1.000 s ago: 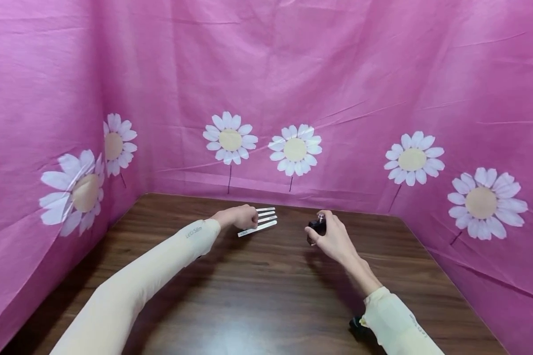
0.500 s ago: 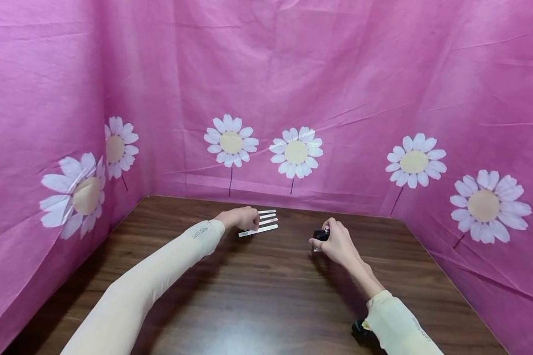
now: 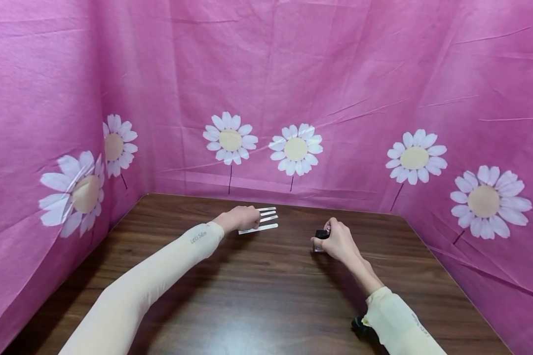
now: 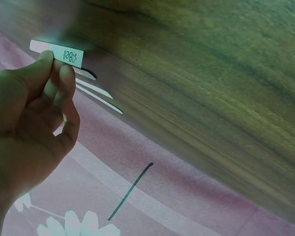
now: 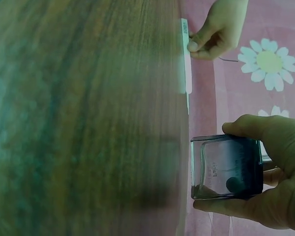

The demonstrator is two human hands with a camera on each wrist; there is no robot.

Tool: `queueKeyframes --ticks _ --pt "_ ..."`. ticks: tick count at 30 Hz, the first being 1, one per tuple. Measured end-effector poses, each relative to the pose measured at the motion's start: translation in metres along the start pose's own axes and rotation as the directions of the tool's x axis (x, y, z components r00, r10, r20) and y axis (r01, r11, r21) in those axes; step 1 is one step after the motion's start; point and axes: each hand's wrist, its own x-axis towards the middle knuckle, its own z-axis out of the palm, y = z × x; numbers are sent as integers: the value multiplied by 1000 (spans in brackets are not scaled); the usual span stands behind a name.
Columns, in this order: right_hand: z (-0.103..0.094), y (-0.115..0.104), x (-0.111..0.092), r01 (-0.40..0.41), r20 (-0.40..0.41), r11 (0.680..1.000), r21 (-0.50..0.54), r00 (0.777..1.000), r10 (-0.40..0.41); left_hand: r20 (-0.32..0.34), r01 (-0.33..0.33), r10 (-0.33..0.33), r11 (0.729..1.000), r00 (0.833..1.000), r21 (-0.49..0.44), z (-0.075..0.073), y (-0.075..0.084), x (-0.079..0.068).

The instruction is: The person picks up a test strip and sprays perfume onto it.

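Near the back of the table, my left hand (image 3: 242, 218) pinches a flat white paper strip (image 4: 68, 54) between thumb and finger. Dark print shows on one end of it. Several similar white strips (image 3: 268, 213) lie side by side just behind it, partly hidden by the hand. To the right, my right hand (image 3: 341, 242) grips a square glass perfume bottle (image 5: 226, 167), thumb and fingers on opposite sides. The glass fades from black at the top to clear at the base. In the right wrist view the base is close over the tabletop. The bottle's top is mostly hidden by the hand.
The brown wood-grain table (image 3: 248, 286) meets a pink cloth (image 3: 266, 64) with printed daisies at the back and both sides. A black object (image 3: 361, 326) shows partly from beneath the right sleeve (image 3: 397, 320).
My right hand has brought the perfume bottle slightly right and nearer to me, and the silver part at its top is now covered. The left hand stays nearly in place with the strip.
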Motion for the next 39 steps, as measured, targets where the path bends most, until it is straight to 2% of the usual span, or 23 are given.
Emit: queueKeyframes --ticks 7,12,15,22,27,34,37,39 --pt "8 2 -1 18 -1 1000 3 1000 -18 -46 0 5 995 999 98 7 5 -2" --pt "11 4 -2 22 9 1000 -2 1000 -22 -74 -21 37 978 997 207 12 8 -4" --pt "12 6 -2 26 6 1000 0 1000 -26 -90 -7 29 973 996 232 14 9 -4" --pt "13 8 -2 43 20 998 37 999 -44 -120 9 19 973 993 229 19 8 -4" --pt "14 5 2 34 62 997 68 997 -38 -113 33 -13 985 993 171 19 3 -8" --pt "6 4 4 -13 68 1000 -2 998 13 -101 25 -17 996 995 83 19 -1 -11" --pt "0 8 3 -42 68 999 -26 997 43 -129 26 -19 998 992 53 14 -2 -17" --pt "-5 11 2 -42 57 998 -40 997 44 -183 32 -23 999 983 42 8 -1 -27"
